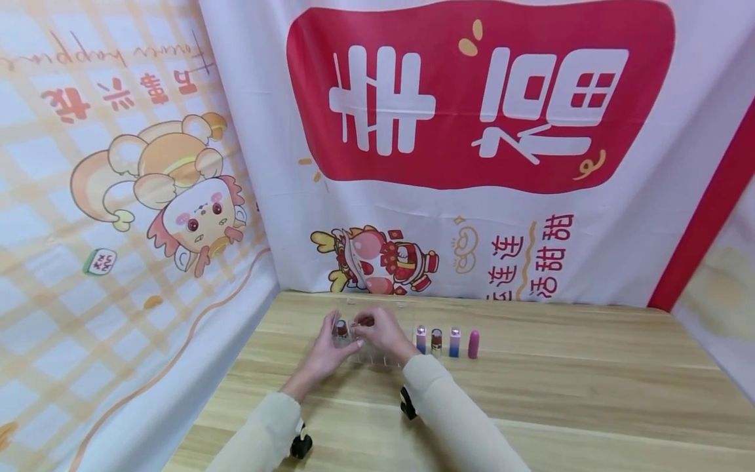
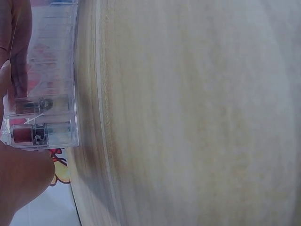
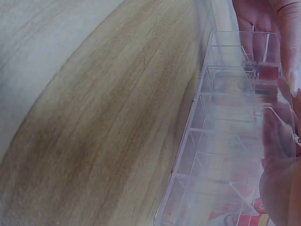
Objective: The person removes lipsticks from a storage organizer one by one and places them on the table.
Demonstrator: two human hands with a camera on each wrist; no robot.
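Standing by the wooden table [image 1: 590,387], I see both hands close together over a clear box [image 1: 377,358] with a row of compartments. The left hand [image 1: 330,347] is clamped on the box's left end. One dark-capped lipstick [image 2: 33,134] stands upright in the end compartment, beside that hand. The right hand [image 1: 383,331] has its fingers bent and pinches the second lipstick [image 2: 40,105] near its cap, in the compartment next to the first. Just right of the box stand four more in a row: a pink-and-blue tube [image 1: 421,339], a brown-topped tube [image 1: 436,341], another pink-and-blue tube [image 1: 455,342] and a plain pink tube [image 1: 474,345]. Behind hangs a printed cloth [image 1: 448,203].
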